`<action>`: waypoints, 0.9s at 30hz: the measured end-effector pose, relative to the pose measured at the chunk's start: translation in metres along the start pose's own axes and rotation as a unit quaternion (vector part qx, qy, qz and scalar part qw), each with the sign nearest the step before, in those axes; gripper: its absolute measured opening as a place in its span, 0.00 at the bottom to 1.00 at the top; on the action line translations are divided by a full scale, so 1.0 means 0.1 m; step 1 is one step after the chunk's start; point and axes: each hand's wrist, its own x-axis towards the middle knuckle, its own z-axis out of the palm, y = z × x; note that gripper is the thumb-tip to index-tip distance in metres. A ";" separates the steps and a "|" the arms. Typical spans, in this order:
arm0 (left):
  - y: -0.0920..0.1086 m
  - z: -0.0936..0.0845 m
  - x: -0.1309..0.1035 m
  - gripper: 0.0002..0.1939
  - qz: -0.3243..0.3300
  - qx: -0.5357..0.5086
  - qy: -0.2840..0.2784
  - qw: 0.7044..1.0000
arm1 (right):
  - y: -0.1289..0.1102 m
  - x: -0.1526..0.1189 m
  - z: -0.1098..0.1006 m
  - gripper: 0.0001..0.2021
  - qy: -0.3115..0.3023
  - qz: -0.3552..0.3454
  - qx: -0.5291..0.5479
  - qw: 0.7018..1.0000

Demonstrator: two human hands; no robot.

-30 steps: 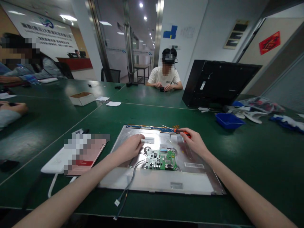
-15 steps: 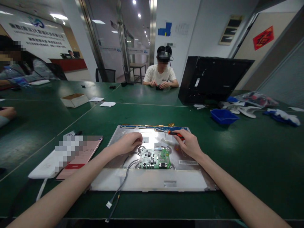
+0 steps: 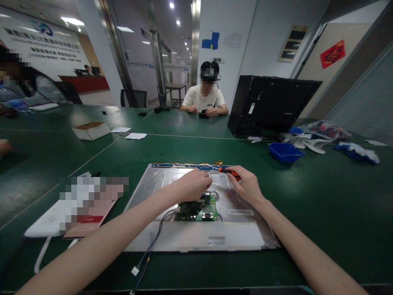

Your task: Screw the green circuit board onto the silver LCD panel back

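A display panel (image 3: 236, 233) lies back side up before me, its metal back plate facing the ceiling. Near its middle sits a green circuit board (image 3: 211, 207), partly covered by my left hand (image 3: 195, 185). The fingers of that hand are curled together over the plate; whatever is between them is hidden. My right hand (image 3: 248, 186) grips a screwdriver (image 3: 229, 171) with an orange and black handle. Its shaft points left along the blue circuit strip (image 3: 175, 166) at the panel's far edge. Grey cables (image 3: 156, 237) run from the board over the near edge.
To the left lie a white device (image 3: 46, 221) and a pink folder or booklet (image 3: 104, 209). Farther back are an open cardboard box (image 3: 92, 131), a blue tray (image 3: 285, 152) and a black monitor housing (image 3: 276, 104). Across the table sits a person (image 3: 204, 98) handling a small dark object.
My left hand has moved right, from the panel's left part to over the circuit board, close to the screwdriver. The right hand keeps its hold near the far edge. The view has shifted slightly.
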 end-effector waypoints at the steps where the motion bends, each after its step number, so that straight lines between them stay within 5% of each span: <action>1: 0.01 0.02 0.05 0.07 0.012 -0.013 -0.002 1.000 | 0.02 0.00 -0.01 0.13 0.003 0.003 -0.003 1.000; 19: -0.17 0.37 0.12 0.05 0.005 -0.204 0.028 0.979 | 0.06 0.03 -0.09 0.12 0.016 0.008 0.007 1.000; 27: -0.14 0.36 0.10 0.06 0.021 -0.251 0.021 0.968 | 0.07 0.03 -0.09 0.13 0.004 0.003 0.010 1.000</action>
